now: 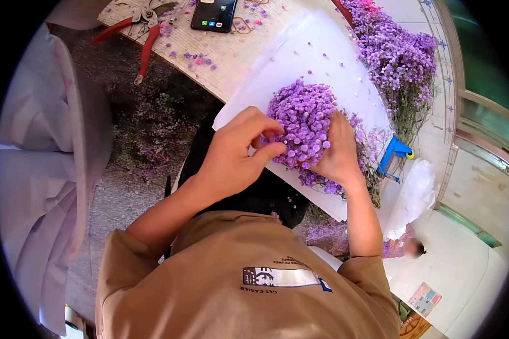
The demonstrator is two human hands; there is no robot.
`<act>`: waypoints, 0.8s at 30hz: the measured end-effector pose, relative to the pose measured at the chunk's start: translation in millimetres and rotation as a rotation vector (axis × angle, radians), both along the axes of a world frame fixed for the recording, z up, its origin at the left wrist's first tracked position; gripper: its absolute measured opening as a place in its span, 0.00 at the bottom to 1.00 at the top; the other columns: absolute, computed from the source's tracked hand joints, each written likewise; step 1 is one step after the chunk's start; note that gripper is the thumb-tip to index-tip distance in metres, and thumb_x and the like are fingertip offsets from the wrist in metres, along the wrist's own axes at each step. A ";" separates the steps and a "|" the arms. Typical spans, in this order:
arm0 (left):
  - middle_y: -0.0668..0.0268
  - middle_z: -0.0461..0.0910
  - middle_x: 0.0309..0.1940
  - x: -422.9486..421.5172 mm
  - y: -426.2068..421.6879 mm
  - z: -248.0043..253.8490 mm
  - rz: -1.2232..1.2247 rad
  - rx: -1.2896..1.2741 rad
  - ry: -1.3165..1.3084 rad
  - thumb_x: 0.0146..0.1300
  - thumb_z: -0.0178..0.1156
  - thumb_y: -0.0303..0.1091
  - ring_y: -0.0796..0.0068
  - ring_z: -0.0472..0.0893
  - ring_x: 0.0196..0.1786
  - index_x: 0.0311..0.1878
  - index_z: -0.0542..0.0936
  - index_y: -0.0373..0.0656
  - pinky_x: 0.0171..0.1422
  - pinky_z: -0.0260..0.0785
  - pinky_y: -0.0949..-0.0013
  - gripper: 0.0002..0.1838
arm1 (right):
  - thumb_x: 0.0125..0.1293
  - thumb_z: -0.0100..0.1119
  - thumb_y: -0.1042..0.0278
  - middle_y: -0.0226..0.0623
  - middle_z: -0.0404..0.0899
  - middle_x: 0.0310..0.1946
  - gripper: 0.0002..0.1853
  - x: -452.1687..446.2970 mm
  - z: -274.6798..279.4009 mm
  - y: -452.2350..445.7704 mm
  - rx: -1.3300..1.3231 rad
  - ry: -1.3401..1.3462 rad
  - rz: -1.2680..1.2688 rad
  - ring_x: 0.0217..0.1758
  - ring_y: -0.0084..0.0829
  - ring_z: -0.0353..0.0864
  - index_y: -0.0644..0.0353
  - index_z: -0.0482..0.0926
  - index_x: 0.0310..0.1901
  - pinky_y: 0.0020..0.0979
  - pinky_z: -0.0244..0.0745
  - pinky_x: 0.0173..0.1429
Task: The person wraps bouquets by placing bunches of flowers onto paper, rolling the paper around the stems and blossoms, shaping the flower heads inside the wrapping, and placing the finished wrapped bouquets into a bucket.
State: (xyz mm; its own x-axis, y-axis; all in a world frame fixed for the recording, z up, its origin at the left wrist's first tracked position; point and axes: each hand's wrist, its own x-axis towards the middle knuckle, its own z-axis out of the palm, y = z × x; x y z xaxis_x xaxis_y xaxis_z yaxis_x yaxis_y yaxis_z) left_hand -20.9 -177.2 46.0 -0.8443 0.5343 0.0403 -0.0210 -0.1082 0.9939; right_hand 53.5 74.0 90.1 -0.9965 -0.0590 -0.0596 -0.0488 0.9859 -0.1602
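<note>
The bunch of small purple flowers is lying over the near part of the white paper, with its blooms facing up. The hands are working apart, on opposite sides of it. The right hand is holding the bunch from the right, pressing against the blooms; some of its fingers are hiding behind them. The left hand is reaching in over the paper's left edge, curling its thumb and forefinger at the bunch's left side; whether it is pinching a bloom, I cannot tell.

Loose florets are dotting the paper. The paper is lying partly on the table. To the paper's left, the phone is resting on the table, showing a lit screen, and farther left the red-handled pruners are sitting at the table's edge, their handles jutting past it. More purple flowers are lying along the paper's right side. The blue tape dispenser is standing just beside its right edge, near the crumpled white plastic. Beyond that, farther from the paper, a person is showing.
</note>
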 end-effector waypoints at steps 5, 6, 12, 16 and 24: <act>0.70 0.78 0.38 6.1 14.6 -12.6 -0.050 -0.024 0.084 0.66 0.67 0.21 0.82 0.74 0.35 0.45 0.81 0.38 0.38 0.67 0.75 0.07 | 0.33 0.89 0.55 0.61 0.69 0.68 0.66 3.5 -1.1 -2.0 0.028 -0.003 -0.043 0.73 0.59 0.69 0.71 0.60 0.74 0.53 0.63 0.77; 0.70 0.78 0.38 7.3 15.1 -16.2 -0.059 -0.025 0.089 0.66 0.67 0.21 0.82 0.74 0.35 0.45 0.81 0.38 0.38 0.67 0.75 0.07 | 0.33 0.89 0.54 0.61 0.69 0.68 0.67 4.7 -0.5 -3.7 0.050 -0.015 -0.050 0.73 0.60 0.68 0.72 0.60 0.74 0.53 0.62 0.77; 0.70 0.77 0.43 -19.2 15.2 -9.7 -0.128 0.298 -0.432 0.71 0.63 0.26 0.80 0.76 0.40 0.49 0.78 0.35 0.42 0.71 0.73 0.07 | 0.34 0.89 0.53 0.64 0.67 0.69 0.67 4.8 2.8 -12.7 0.057 -0.020 -0.066 0.74 0.61 0.66 0.74 0.60 0.74 0.55 0.61 0.77; 0.65 0.75 0.38 -32.1 39.6 10.6 -0.077 -0.112 0.217 0.66 0.66 0.23 0.72 0.76 0.39 0.49 0.81 0.38 0.44 0.70 0.69 0.10 | 0.34 0.89 0.53 0.64 0.67 0.69 0.66 6.5 2.7 -15.0 0.046 -0.001 -0.070 0.74 0.61 0.66 0.74 0.60 0.74 0.55 0.61 0.77; 0.72 0.74 0.31 -45.6 43.2 -17.4 -0.088 0.178 -0.434 0.73 0.60 0.27 0.79 0.73 0.36 0.40 0.78 0.37 0.44 0.69 0.70 0.05 | 0.34 0.87 0.61 0.65 0.64 0.71 0.60 12.9 -0.1 -26.3 0.133 0.006 -0.113 0.75 0.63 0.64 0.76 0.63 0.70 0.56 0.58 0.79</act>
State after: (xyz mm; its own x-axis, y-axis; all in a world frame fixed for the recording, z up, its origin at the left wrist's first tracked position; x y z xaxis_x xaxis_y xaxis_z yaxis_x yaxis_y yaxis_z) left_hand -66.5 -134.0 28.6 -0.7553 0.6213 -0.2086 -0.4470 -0.2555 0.8572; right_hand 66.4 47.7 90.0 -0.9967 0.0617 -0.0536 0.0633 0.9976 -0.0285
